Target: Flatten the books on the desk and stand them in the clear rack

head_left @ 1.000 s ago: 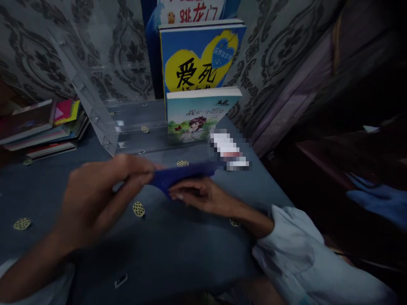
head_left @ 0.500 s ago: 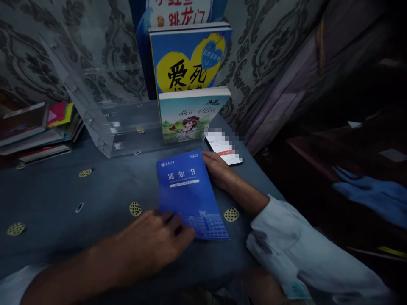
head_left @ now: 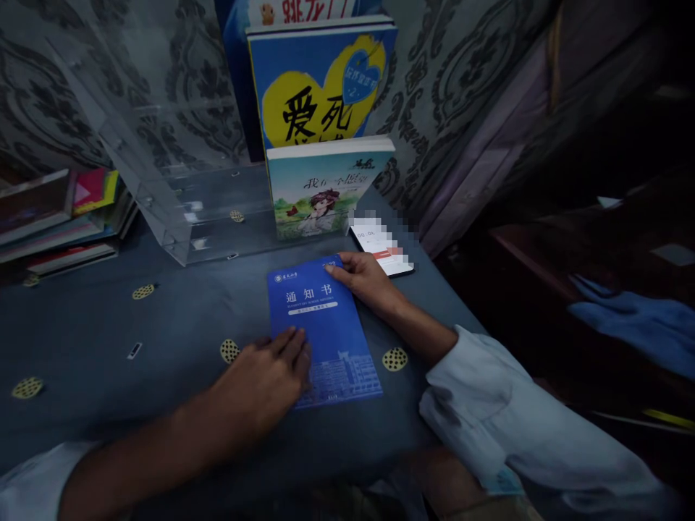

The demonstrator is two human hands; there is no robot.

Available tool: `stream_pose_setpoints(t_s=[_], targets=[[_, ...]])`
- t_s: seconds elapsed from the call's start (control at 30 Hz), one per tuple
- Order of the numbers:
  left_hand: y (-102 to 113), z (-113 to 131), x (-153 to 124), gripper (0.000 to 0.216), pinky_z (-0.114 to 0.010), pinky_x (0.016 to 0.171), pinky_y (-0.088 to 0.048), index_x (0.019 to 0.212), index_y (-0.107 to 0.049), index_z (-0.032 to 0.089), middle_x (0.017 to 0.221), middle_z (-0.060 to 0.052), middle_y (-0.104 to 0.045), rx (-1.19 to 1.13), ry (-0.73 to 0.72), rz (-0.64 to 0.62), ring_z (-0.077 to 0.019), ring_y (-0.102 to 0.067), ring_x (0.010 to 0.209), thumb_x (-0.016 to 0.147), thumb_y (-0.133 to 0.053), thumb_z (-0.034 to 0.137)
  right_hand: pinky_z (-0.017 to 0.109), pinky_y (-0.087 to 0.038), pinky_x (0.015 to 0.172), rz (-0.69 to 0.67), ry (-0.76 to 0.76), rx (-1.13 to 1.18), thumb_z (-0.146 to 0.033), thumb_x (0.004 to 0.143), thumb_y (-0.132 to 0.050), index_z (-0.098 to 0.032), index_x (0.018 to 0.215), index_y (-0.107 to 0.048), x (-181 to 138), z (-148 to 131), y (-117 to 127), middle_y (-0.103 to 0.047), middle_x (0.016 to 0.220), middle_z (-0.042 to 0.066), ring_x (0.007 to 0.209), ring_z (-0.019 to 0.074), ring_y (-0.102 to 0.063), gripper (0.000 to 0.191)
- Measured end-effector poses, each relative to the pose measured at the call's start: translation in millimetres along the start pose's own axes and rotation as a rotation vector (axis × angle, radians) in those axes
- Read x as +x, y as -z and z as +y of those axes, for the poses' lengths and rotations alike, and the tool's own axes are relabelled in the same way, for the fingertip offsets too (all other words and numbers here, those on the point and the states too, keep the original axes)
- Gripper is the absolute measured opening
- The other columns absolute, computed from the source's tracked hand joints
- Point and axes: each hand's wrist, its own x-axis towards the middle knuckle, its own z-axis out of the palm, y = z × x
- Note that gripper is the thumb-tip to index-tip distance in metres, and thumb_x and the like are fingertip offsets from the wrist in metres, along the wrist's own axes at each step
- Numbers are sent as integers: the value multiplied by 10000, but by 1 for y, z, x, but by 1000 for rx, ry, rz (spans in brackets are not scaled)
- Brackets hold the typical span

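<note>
A blue booklet [head_left: 334,329] with white print on its cover lies on the dark tablecloth. My right hand [head_left: 369,282] pinches its top right corner, the thumb over the cover and the fingers at the edge. Flat across the booklet's lower left part rests my left hand [head_left: 274,365], its fingers stretched out. A phone [head_left: 383,250] with a lit, partly pixelated screen lies just beyond my right hand. Behind the booklet a green illustrated book [head_left: 318,199] stands upright in front of a blue book with a yellow heart [head_left: 304,83].
A clear acrylic rack [head_left: 168,231] stands left of the upright books. At the far left is a stack of books [head_left: 59,224]. The tablecloth [head_left: 184,340] has yellow dotted prints. A blue cloth [head_left: 630,318] lies in the dark area at right, past the table edge.
My right thumb has come over the booklet's top corner. My left hand has moved up and left, its fingers straightening from a curl, and the booklet's lower right corner now lies flatter.
</note>
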Motion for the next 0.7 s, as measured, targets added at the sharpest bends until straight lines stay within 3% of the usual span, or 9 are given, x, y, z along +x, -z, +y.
stream_pose_setpoints(t_s=[0.3, 0.47, 0.7], targets=[[-7, -65, 22, 415, -499, 1075, -492, 1363, -585, 83, 1430, -209, -591, 43, 331, 20, -320, -574, 1334, 1043, -443, 307, 279, -497, 582, 3, 36, -98, -554, 772, -741, -206, 722, -622, 0, 6, 2, -662, 687, -8, 637, 158, -593, 371], [-17, -70, 21, 451, -565, 1140, -408, 1389, -563, 68, 1455, -218, -565, 17, 299, 88, -324, -512, 1393, 1060, -353, 295, 266, -414, 531, 3, 43, -171, -576, 830, -668, -207, 688, -594, 0, 4, 2, -601, 652, -8, 602, 148, -526, 402], [-28, -65, 41, 499, -488, 1219, -330, 1483, -453, 71, 1563, -190, -448, -99, 163, 96, -270, -391, 1481, 1072, -333, 328, 268, -369, 514, 10, 41, -190, -630, 809, -652, -221, 623, -530, 2, 4, 2, -544, 610, -16, 572, 141, -471, 466]])
